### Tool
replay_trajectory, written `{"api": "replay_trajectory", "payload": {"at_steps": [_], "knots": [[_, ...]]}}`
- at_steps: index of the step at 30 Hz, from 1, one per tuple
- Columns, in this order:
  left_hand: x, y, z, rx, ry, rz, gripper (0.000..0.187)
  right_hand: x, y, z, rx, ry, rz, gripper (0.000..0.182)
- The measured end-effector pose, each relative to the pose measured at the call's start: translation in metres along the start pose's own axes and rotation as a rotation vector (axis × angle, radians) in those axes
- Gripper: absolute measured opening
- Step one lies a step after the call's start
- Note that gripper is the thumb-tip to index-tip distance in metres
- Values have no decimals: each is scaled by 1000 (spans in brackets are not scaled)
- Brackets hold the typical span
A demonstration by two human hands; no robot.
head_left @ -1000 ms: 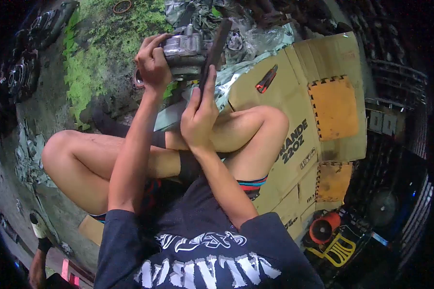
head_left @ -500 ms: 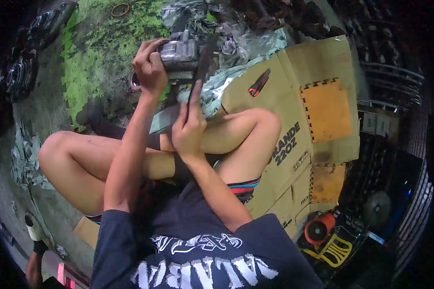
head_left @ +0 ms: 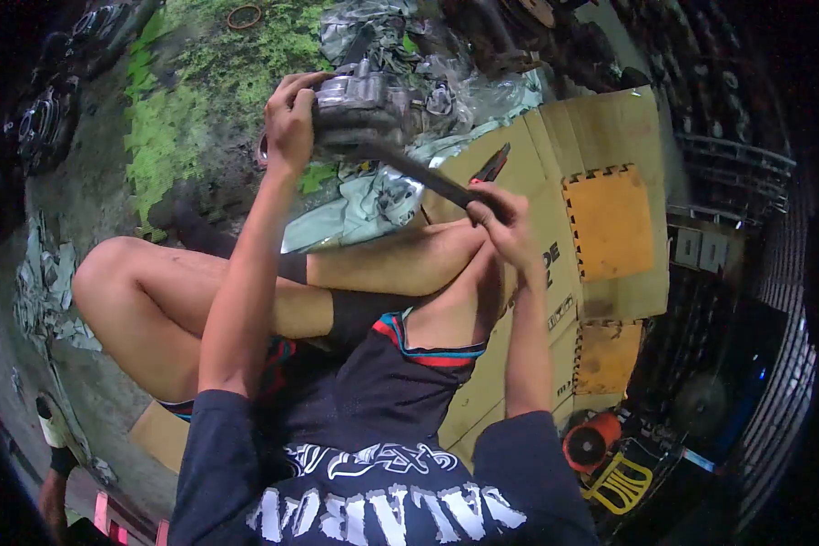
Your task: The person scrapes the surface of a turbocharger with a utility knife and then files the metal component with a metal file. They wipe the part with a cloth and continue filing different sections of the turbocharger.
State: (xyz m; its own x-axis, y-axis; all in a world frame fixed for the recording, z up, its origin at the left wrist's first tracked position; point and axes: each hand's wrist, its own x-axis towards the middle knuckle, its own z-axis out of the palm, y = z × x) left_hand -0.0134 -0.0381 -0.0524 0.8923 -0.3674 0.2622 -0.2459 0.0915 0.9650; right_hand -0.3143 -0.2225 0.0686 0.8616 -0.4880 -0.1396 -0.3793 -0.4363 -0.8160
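My left hand [head_left: 291, 127] is closed on the left edge of a grey cast-metal engine part [head_left: 362, 98], steadying it above the cloth and plastic. To the right, my right hand [head_left: 505, 226] grips one end of a long, dark flat bar [head_left: 432, 182] that looks like a file. The bar slants up and left, and its far end overlaps the lower side of the engine part. Just above my right hand, a red and black box cutter [head_left: 491, 165] lies on the cardboard [head_left: 528, 146].
Crumpled pale cloth [head_left: 373, 207] and clear plastic [head_left: 482, 96] lie around the part. Orange foam mats [head_left: 612, 223] rest on the cardboard at the right. A yellow plastic piece [head_left: 623, 487] is at lower right. Another person's arm [head_left: 55, 487] shows at lower left.
My right hand has moved right and down, swinging the bar from nearly upright to a slant across the lower side of the engine part. My left hand keeps its hold.
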Motion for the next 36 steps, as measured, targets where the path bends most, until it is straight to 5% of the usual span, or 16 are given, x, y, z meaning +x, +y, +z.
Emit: {"api": "replay_trajectory", "payload": {"at_steps": [4, 21, 26, 29, 36], "knots": [[-2, 1, -1, -5, -30, -13, 38, 33, -46, -32, -328, -123, -51, 19], [-11, 11, 9, 48, 66, 107, 35, 58, -90, -78, -480, -216, -4, 22], [-7, 9, 8, 43, 77, 98, 35, 47, -90, -93, -547, -102, 2, 25], [-6, 10, 9, 30, 76, 54, 35, 33, -67, -109, -363, -71, 145, 27], [-3, 5, 7, 21, 42, 9, 36, 1, -20, -56, -176, 9, 111, 23]]}}
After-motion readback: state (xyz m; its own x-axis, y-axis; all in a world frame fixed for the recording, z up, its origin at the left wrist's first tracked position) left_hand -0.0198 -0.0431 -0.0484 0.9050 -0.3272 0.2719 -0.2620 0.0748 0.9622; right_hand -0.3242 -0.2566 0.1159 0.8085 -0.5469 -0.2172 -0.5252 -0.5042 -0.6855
